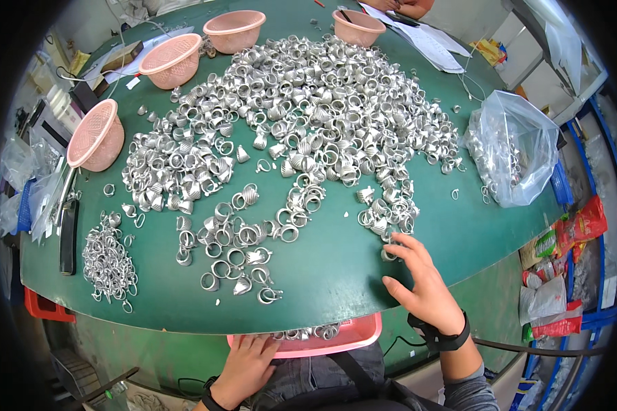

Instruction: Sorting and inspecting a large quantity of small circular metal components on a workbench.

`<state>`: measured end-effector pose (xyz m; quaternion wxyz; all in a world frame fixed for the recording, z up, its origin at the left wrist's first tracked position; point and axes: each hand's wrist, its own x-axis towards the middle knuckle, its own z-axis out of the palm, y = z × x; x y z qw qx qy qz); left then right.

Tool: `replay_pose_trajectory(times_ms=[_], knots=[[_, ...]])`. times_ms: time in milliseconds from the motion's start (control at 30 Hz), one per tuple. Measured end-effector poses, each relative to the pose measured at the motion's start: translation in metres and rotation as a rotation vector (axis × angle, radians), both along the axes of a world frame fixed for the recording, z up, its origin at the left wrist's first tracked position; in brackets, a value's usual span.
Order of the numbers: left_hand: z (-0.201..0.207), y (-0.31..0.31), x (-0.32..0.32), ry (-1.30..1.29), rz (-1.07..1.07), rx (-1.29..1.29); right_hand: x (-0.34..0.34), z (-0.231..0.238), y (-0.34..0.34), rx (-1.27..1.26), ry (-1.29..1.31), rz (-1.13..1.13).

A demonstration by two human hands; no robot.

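Note:
Silver twisted metal rings [322, 109] are heaped over the green table [322, 274], with smaller groups spread toward me. At the front right of the heap my right hand [421, 284] hovers low, thumb and fingers apart. Its fingertips are at a single ring [389, 254]; whether they touch it I cannot tell. Below the table's front edge, a pink plastic basket [363, 335] sits at my lap with several rings [308, 333] in it. My left hand [250, 363] lies over the basket's left end, fingers stretched out and nothing visible in them.
Pink baskets [234, 31] stand along the far and left edges. A clear plastic bag [514, 147] holding rings stands at the right. Thinner rings [110, 264] lie at the left, beside a black-handled tool [68, 236]. Another person's hands [394, 5] rest near papers [425, 44] at the far side.

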<state>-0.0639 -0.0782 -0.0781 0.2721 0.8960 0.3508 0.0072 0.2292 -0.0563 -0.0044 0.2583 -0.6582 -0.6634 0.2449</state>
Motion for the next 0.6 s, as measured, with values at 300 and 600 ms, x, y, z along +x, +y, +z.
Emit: replay_pose_trajectory(times_ms=[300,600], knots=[[-0.034,0.006,-0.008,-0.162,-0.072,0.247,0.004,-0.008,0.046,0.194,-0.340,0.008],[-0.046,-0.011,-0.009,-0.278,-0.093,0.262,0.032,0.009,0.064,-0.113,0.743,-0.209]])
